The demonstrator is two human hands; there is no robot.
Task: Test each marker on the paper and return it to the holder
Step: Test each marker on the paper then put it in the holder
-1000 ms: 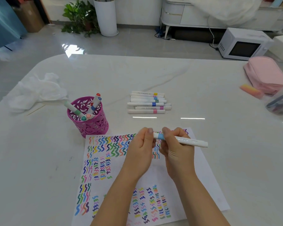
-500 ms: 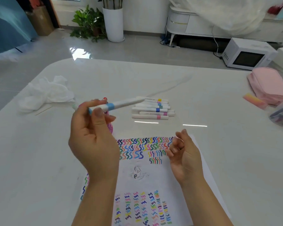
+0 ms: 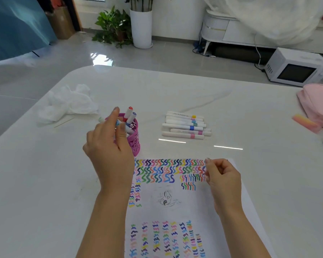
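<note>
Grey glossy floor tiles lie beyond a white, marble-veined bench [image 3: 194, 90]. On the floor stand a leafy green potted plant [image 3: 113, 25] and, far right, a white microwave oven [image 3: 295, 69].

Near the centre of the bench lies a white sheet of paper [image 3: 175, 203] covered in rows of multicoloured squiggles, with a faint sketch at its middle. Just beyond its far left corner stands a pink perforated cylindrical holder [image 3: 135, 142]. A red-capped marker [image 3: 128, 112] and a blue-capped marker [image 3: 132, 118] lean slightly inside it.

Left hand [image 3: 108, 148] hovers over the holder's left side. Its grip pinches a white marker with a light-blue band [image 3: 117, 123] between thumb and forefinger at the holder's mouth, with most of the barrel hidden. Right hand [image 3: 223, 181] is held over the paper's right part, its grip loosely curled round nothing.

Right of the holder, well apart, a row of white colour-banded markers [image 3: 185, 126] lies side by side. A crumpled white tissue-like wad [image 3: 69, 104] sits far left, and a pink soft pouch [image 3: 317, 105] lies at the right edge.
</note>
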